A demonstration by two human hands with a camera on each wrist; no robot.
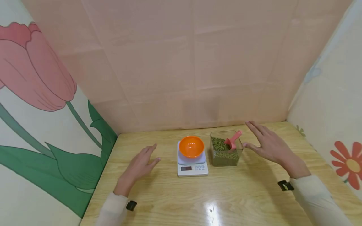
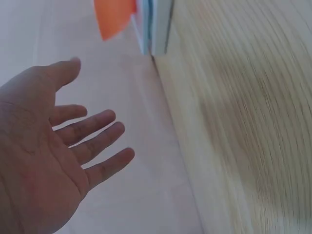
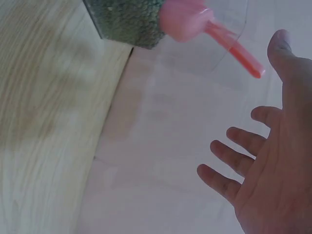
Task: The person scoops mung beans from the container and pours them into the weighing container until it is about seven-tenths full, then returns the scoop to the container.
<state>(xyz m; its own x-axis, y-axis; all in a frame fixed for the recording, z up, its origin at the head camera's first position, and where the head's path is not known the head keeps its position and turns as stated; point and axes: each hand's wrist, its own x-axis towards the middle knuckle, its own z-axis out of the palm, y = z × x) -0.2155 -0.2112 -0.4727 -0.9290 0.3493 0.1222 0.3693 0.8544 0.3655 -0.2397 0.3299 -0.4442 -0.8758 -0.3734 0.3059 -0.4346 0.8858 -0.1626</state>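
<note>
An orange bowl (image 1: 191,147) sits on a white kitchen scale (image 1: 193,171) in the middle of the table. Just right of it stands a clear square container (image 1: 226,162) of green mung beans (image 1: 219,144). A pink scoop (image 1: 232,140) rests in the beans, its handle sticking up past the rim toward the right. My left hand (image 1: 139,166), fingers extended and holding nothing, hovers left of the scale. Over on the right, my right hand (image 1: 268,144) is spread with its thumb close to the container; in the right wrist view the scoop handle (image 3: 239,53) points toward that thumb.
The wood-grain table (image 1: 158,201) meets a pink-beige covered wall (image 1: 158,106) at the back. A tulip-painted panel (image 1: 36,69) borders the left side, and a panel with a red flower (image 1: 352,164) the right. Both wrists carry small black devices (image 1: 131,205).
</note>
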